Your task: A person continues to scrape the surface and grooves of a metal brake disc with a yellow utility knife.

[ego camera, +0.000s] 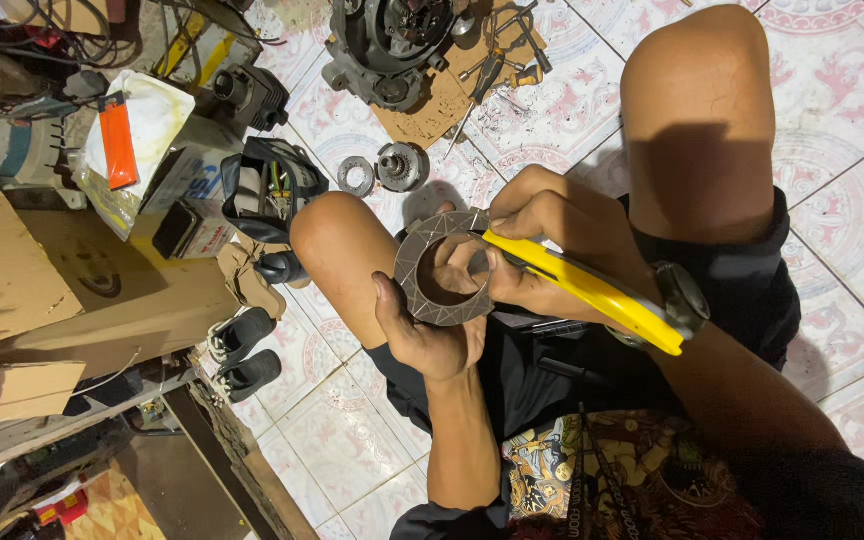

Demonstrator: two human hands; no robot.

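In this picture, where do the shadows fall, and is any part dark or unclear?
Head view: light comes from above, so a hard shadow falls on the right thigh; the left hand, the right hand, the grooved ring and the yellow tool are sharp and well lit; the lower-left corner is dark and hard to read.

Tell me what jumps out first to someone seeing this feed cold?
At centre, the left hand holds up a flat grey ring with a criss-cross face, while the right hand works a yellow-handled tool at the ring's inner edge. Above, on the patterned tile floor, sits a dark engine casing with small round parts before it.
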